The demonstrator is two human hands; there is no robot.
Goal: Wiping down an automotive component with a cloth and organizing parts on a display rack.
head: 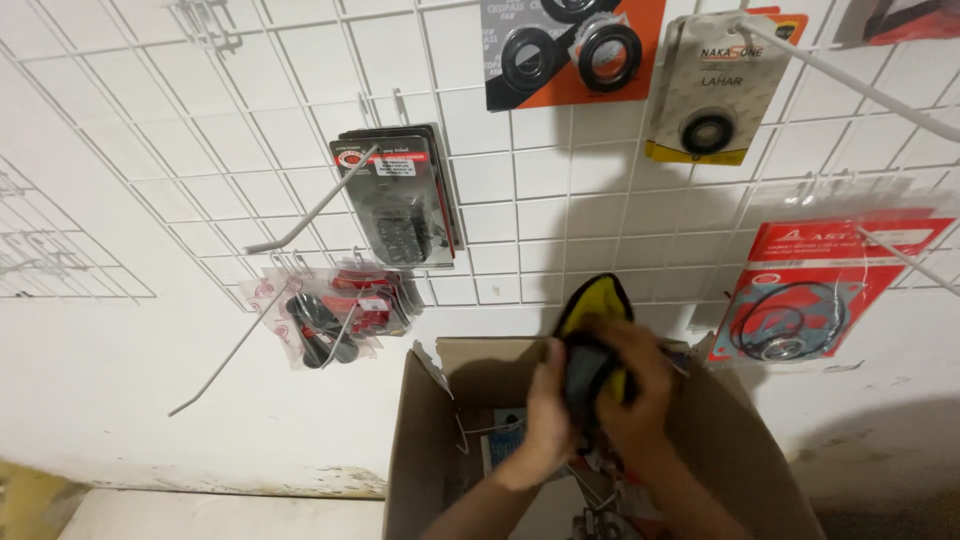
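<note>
**gridwall_guy:** Where's this at? Both hands sit over the open cardboard box (720,440) under the white wire grid panel (520,230). The left hand (550,410) and right hand (640,400) each have their grip closed on the same yellow-and-black packet (598,310), held upright just above the box's rim.

**pegboard_pat:** Looks to me like mid-handling, the packet's up out of the box and not on any hook. I'd guess whatever comes next needs its top hole freed up, and the long bare hook (310,210) beside the black blister pack (400,200) is well off to the left. More packets lie down inside the box, too blurry to name.
</note>
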